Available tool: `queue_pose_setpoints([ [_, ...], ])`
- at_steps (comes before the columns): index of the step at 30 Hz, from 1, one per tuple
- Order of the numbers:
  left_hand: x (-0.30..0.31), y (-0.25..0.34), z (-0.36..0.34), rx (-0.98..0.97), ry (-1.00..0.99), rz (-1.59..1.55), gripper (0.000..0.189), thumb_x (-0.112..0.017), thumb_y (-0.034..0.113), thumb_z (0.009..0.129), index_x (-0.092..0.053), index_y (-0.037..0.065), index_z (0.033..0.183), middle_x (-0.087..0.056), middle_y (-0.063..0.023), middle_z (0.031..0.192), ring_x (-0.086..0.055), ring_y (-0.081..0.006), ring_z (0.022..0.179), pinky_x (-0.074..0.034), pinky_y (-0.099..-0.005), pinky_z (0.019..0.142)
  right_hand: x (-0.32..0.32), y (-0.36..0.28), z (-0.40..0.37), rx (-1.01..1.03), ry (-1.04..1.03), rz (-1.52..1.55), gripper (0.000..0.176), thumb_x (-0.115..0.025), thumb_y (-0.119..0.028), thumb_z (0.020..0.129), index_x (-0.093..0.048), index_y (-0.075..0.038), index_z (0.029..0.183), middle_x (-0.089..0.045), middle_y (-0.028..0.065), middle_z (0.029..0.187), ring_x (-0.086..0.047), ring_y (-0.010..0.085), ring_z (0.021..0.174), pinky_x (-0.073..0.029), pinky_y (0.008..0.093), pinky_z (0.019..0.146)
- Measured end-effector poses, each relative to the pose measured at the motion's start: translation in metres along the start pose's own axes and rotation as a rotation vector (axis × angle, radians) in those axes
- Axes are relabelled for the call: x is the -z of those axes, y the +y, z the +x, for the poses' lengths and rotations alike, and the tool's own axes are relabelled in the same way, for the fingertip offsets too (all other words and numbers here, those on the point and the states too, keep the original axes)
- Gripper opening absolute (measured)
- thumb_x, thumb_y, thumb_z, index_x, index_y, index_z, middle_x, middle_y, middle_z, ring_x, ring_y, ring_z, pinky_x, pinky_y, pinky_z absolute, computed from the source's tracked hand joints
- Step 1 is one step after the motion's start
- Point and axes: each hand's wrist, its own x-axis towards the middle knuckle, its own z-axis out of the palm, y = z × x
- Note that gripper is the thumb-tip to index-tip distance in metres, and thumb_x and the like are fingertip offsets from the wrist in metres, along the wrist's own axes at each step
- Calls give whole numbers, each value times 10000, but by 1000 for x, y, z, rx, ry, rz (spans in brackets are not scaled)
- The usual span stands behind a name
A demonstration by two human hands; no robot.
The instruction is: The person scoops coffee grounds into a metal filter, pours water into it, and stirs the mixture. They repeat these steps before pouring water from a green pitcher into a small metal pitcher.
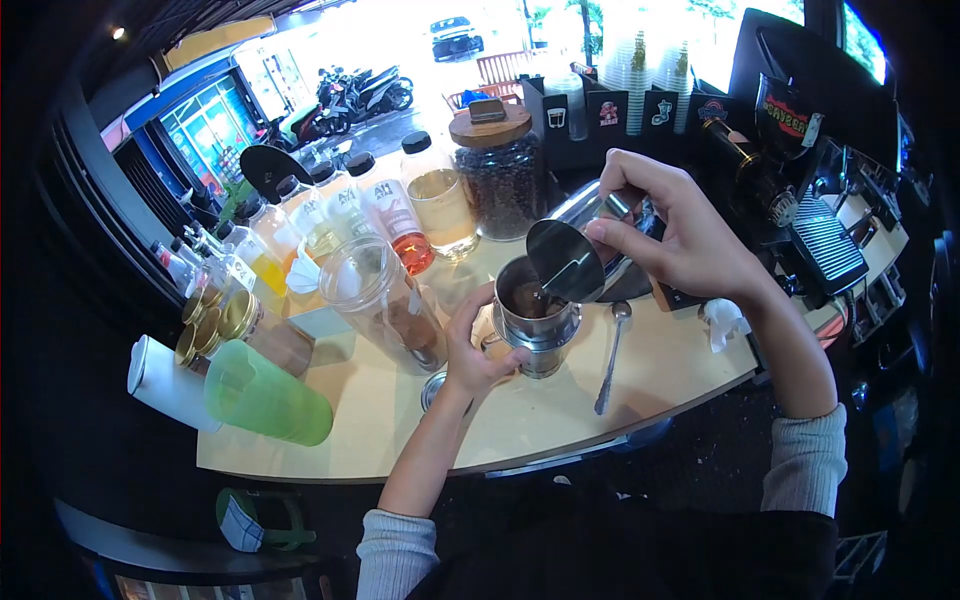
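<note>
My right hand (670, 230) grips a shiny metal pitcher (568, 262), tipped to the left. A thin stream of clear liquid runs from its rim into a metal coffee drip filter (540, 318). Dark coffee grounds (524, 298) show inside the filter, which stands upright on the counter over a vessel I cannot fully make out. My left hand (482, 348) is curled around the filter's left side, thumb in front. Right of it lies a metal spoon (612, 350). A round metal lid (432, 390) lies partly hidden behind my left wrist.
A tall clear plastic jug (385, 300) stands left of my left hand. Behind are syrup bottles (390, 215) and a wooden-lidded jar of coffee beans (497, 180). A green tumbler (265, 395) stands at front left, a crumpled tissue (725, 323) at right, near an espresso machine (835, 240).
</note>
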Motion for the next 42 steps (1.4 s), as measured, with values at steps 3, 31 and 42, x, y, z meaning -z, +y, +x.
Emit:
queue_pose_setpoints([
  [3,-1,4,1,1,4,-7,832,-811,541,600,-566,-15,1167,-615,-120,1109,-595,-239,1056,-439,-365,938,4,0,-4,56,29,-65,241,-665,-153,839,-466,-17,839,-455,34,697,-422,114,638,-388,275,604],
  [31,-1,2,0,12,-6,-5,805,-806,495,597,-564,-28,1160,-605,-132,1109,-587,-247,1061,-434,-370,947,-98,151,-60,-650,560,970,174,-589,-133,931,-495,-86,792,-473,-35,662,-407,44,584,-358,197,570],
  [42,-1,3,1,6,-9,-18,790,-810,467,607,-559,-25,1172,-608,-126,1107,-586,-236,1057,-436,-360,942,-147,166,-53,-628,580,1007,188,-575,-132,939,-484,-100,777,-476,-39,685,-434,47,625,-363,209,588],
])
